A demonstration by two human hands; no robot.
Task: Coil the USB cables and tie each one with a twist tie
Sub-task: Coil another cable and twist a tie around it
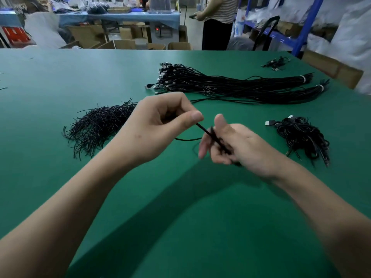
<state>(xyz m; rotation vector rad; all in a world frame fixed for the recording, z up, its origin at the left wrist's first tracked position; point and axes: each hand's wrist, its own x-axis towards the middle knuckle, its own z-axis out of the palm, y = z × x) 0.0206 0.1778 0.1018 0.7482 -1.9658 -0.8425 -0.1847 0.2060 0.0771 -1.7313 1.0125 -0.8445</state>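
My left hand [158, 125] pinches one black USB cable [206, 131] between thumb and curled fingers above the green table [180, 207]. The cable runs down to my right hand [230, 146], which grips several black loops of it; that hand is blurred. A slack stretch of the same cable lies on the table under my hands. A heap of black twist ties [98, 127] lies left of my left hand. A large bundle of straight USB cables [230, 85] lies behind my hands. A pile of coiled cables [303, 137] sits to the right.
A few loose cables [278, 63] lie at the far right of the table. A person in a striped top [217, 23] stands beyond the far edge, beside blue shelving [301, 27]. Cardboard boxes [120, 44] stand behind the table.
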